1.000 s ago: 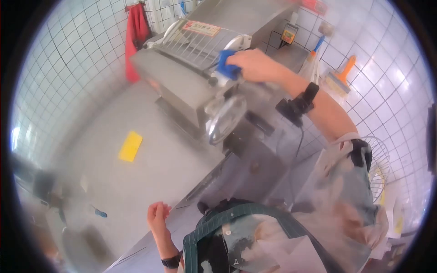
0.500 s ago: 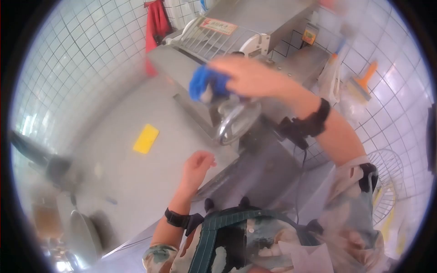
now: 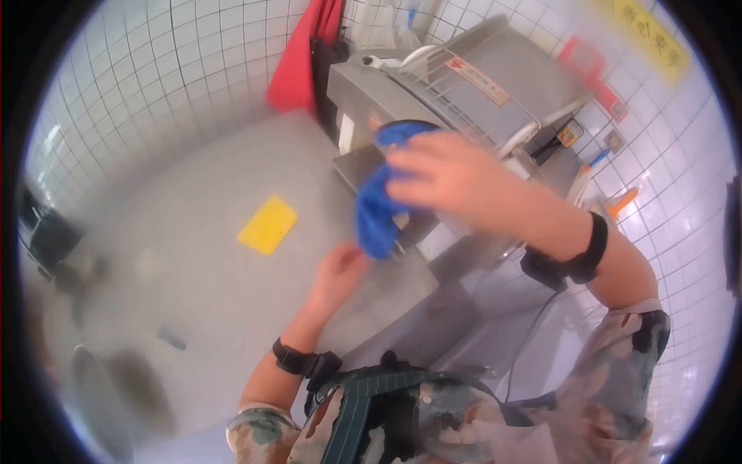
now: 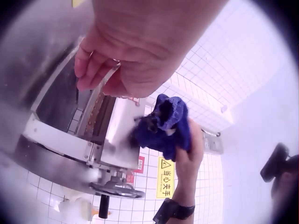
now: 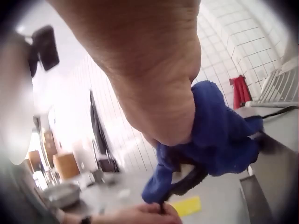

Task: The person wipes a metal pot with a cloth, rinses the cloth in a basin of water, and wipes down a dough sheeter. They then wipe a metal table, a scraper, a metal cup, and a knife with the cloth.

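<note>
My right hand (image 3: pixel 452 174) grips a bunched blue cloth (image 3: pixel 377 220) in front of a stainless-steel machine (image 3: pixel 386 97) with a barred guard. The cloth (image 4: pixel 163 126) hangs in loose folds from the fingers in the left wrist view. A dark strip (image 5: pixel 189 181) shows along its underside in the right wrist view. My left hand (image 3: pixel 340 272) hovers over the table, fingers loosely curled, fingertips close by the cloth's lower end. In the left wrist view, the left hand (image 4: pixel 135 60) overlaps the machine, and the cloth is apart from its fingers.
A flat yellow pad (image 3: pixel 268 224) lies on the grey table (image 3: pixel 193 178). The machine's handwheel (image 4: pixel 117 190) sticks out at its side. Red cloth (image 3: pixel 304 58) hangs on the tiled wall. A yellow warning sign (image 4: pixel 165 177) and an orange-handled brush (image 3: pixel 623 203) are on the walls.
My right hand has brought the blue cloth from the machine's guard down and toward me. My left hand has risen from the table's front edge toward the cloth. The head view has shifted.
</note>
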Tool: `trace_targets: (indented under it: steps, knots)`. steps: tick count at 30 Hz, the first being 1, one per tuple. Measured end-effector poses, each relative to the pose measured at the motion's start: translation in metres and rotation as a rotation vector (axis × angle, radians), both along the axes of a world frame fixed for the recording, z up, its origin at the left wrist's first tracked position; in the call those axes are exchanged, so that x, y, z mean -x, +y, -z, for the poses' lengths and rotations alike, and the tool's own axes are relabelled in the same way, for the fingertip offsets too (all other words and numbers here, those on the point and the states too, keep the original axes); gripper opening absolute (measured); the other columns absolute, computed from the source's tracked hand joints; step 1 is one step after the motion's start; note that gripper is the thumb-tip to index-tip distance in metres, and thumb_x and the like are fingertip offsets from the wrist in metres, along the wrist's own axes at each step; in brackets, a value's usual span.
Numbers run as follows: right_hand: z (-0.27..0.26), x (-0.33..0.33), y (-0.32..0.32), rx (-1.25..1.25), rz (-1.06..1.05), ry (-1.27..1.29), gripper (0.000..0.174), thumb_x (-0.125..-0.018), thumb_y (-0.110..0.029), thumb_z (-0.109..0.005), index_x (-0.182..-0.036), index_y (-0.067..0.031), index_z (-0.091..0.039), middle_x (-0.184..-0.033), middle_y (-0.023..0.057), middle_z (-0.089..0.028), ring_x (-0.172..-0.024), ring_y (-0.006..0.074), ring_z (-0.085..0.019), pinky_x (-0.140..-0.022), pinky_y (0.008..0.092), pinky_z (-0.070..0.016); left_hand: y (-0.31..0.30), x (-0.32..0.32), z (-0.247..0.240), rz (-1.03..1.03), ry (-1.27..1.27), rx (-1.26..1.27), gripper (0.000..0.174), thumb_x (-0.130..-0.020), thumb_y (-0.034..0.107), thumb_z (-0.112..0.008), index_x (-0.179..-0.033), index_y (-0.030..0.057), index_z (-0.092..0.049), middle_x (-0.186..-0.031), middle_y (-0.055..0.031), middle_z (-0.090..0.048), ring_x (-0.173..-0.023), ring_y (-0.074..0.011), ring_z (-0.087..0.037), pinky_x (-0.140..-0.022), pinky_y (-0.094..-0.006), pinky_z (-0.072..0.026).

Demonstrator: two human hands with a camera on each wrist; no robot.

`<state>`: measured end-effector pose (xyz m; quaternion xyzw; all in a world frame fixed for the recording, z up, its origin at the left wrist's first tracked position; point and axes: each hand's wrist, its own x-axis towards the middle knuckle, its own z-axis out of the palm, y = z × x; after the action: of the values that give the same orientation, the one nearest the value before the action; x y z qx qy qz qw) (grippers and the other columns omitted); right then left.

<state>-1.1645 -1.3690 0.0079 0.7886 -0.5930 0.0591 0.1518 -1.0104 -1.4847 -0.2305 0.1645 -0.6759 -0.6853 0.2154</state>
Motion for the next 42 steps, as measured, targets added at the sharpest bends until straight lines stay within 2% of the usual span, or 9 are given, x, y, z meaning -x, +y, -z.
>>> trace_targets:
  steps: [2,6,8,15,17,22,30,36,42]
  knots:
    - [0.032,0.013,-0.016,-0.177,-0.153,0.439,0.023,-0.068,-0.017,-0.066,-0.091,-0.0158,-0.067,-0.096,0.0044,-0.060,-0.107,0.0259,-0.053,-0.100,0.0417,-0.0377,-0.021,-0.011,0.024,0.000,0.027,-0.071,0.013,-0.090,0.010,-0.059,-0.098,-0.0001,-0.060,-0.087,-0.0044,-0.063,-0.084,-0.0119,-0.061,-0.075,-0.0255,-0.0483]
    - [0.065,0.070,-0.045,-0.600,-0.017,0.511,0.019,-0.066,-0.017,-0.066,-0.084,-0.0190,-0.067,-0.091,0.0014,-0.057,-0.106,0.0216,-0.052,-0.110,0.0416,-0.0283,-0.054,-0.050,0.054,-0.073,-0.027,-0.240,0.011,-0.089,0.009,-0.059,-0.095,0.0003,-0.060,-0.087,-0.0049,-0.063,-0.083,-0.0128,-0.061,-0.075,-0.0265,-0.0492]
    - [0.070,0.080,-0.066,-0.524,-0.104,0.448,0.013,-0.064,-0.017,-0.062,-0.076,-0.0198,-0.063,-0.084,0.0026,-0.053,-0.094,0.0231,-0.052,-0.108,0.0446,-0.0279,-0.067,-0.067,0.068,-0.121,-0.007,-0.334,0.010,-0.089,0.009,-0.059,-0.094,0.0005,-0.060,-0.085,-0.0043,-0.062,-0.080,-0.0128,-0.060,-0.073,-0.0265,-0.0490]
    - [0.093,0.138,-0.207,-0.192,-0.042,0.693,0.009,-0.069,-0.019,-0.063,-0.077,-0.0198,-0.067,-0.088,0.0006,-0.058,-0.102,0.0219,-0.054,-0.109,0.0446,-0.0289,-0.105,-0.091,0.067,-0.227,0.016,-0.577,0.009,-0.091,0.009,-0.057,-0.093,0.0011,-0.061,-0.086,-0.0036,-0.061,-0.081,-0.0141,-0.059,-0.074,-0.0273,-0.0476]
    - [0.093,0.142,-0.251,-0.279,0.160,0.726,0.018,-0.074,-0.014,-0.058,-0.087,-0.0192,-0.068,-0.110,0.0046,-0.061,-0.117,0.0250,-0.050,-0.112,0.0456,-0.0264,-0.116,-0.095,0.055,-0.237,-0.039,-0.607,0.010,-0.091,0.010,-0.057,-0.093,0.0009,-0.061,-0.087,-0.0041,-0.062,-0.081,-0.0136,-0.059,-0.074,-0.0268,-0.0467]
    - [0.104,0.149,-0.290,-0.197,0.229,0.702,0.017,-0.077,-0.014,-0.059,-0.089,-0.0185,-0.069,-0.110,0.0053,-0.062,-0.116,0.0246,-0.051,-0.111,0.0442,-0.0270,-0.129,-0.099,0.074,-0.296,-0.091,-0.645,0.011,-0.091,0.011,-0.057,-0.094,0.0005,-0.061,-0.088,-0.0055,-0.064,-0.079,-0.0128,-0.057,-0.074,-0.0253,-0.0443]
    - [0.095,0.094,-0.171,-0.691,0.167,0.693,0.026,-0.056,-0.019,-0.073,-0.082,-0.0176,-0.070,-0.090,0.0010,-0.065,-0.098,0.0208,-0.058,-0.104,0.0386,-0.0316,-0.109,-0.095,0.039,-0.235,0.002,-0.564,0.011,-0.091,0.011,-0.058,-0.093,0.0008,-0.061,-0.082,-0.0050,-0.063,-0.077,-0.0126,-0.058,-0.072,-0.0256,-0.0448]
    - [0.061,0.035,-0.040,-0.884,0.289,0.443,0.011,-0.064,-0.017,-0.066,-0.073,-0.0169,-0.072,-0.079,0.0034,-0.068,-0.087,0.0253,-0.061,-0.081,0.0339,-0.0435,-0.080,-0.085,0.035,-0.022,-0.028,-0.463,0.010,-0.090,0.011,-0.058,-0.094,0.0013,-0.061,-0.084,-0.0057,-0.064,-0.078,-0.0133,-0.060,-0.071,-0.0257,-0.0448]
    - [0.019,-0.006,0.041,-0.901,0.484,0.235,0.008,-0.063,-0.013,-0.064,-0.069,-0.0133,-0.070,-0.067,0.0073,-0.064,-0.076,0.0283,-0.063,-0.066,0.0406,-0.0481,-0.052,-0.080,0.026,0.116,-0.087,-0.426,0.012,-0.090,0.012,-0.058,-0.095,0.0008,-0.061,-0.085,-0.0067,-0.065,-0.079,-0.0141,-0.061,-0.071,-0.0262,-0.0447]
